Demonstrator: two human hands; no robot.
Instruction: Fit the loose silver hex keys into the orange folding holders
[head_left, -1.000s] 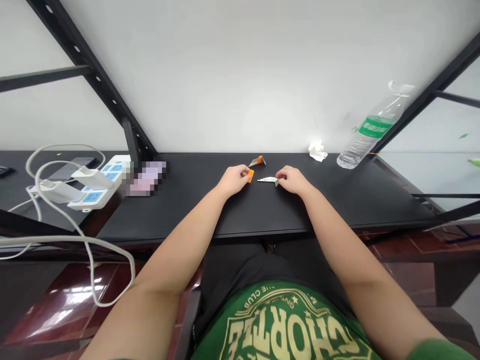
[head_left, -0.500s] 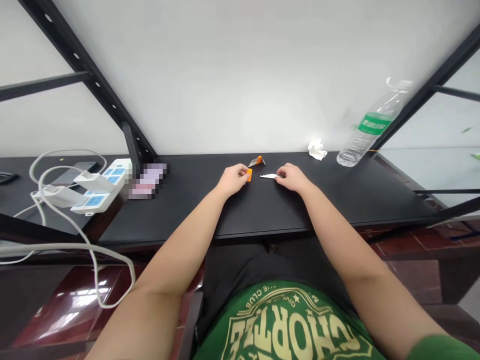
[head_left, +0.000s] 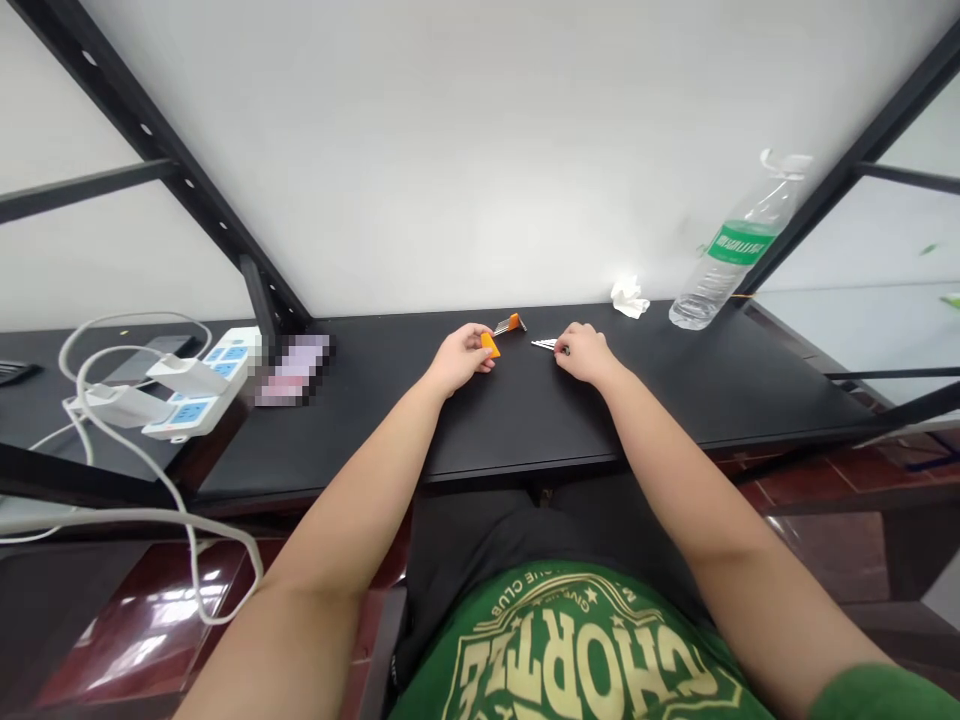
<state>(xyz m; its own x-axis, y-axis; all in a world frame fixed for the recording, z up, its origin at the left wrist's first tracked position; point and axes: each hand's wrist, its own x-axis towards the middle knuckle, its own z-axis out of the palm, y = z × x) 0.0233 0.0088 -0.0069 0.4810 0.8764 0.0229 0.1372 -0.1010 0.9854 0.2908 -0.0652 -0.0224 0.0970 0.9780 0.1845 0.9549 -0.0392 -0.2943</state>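
My left hand (head_left: 463,357) is closed on a small orange plastic piece (head_left: 490,345), held between thumb and fingers just above the black desk. Opposite it, my right hand (head_left: 583,352) pinches a slim, silvery-white piece with a jagged outline (head_left: 544,344), whose tip points left toward the orange one. The two held things are apart. Behind them on the desk lies a second orange piece with thin metal rods (head_left: 511,324), close to my left fingertips. Fingers hide part of both held things, and their exact kind is too small to make out.
A crumpled white tissue (head_left: 628,297) and a clear plastic bottle with a green label (head_left: 731,250) stand by the wall on the right. To the left are a blurred-out flat item (head_left: 294,370), a power strip (head_left: 214,385) with plugs and looping white cables, and black rack posts.
My left hand has turned the orange piece, which now shows more of its face, and shifted slightly left. My right hand has moved a little right with the silvery piece, widening the gap.
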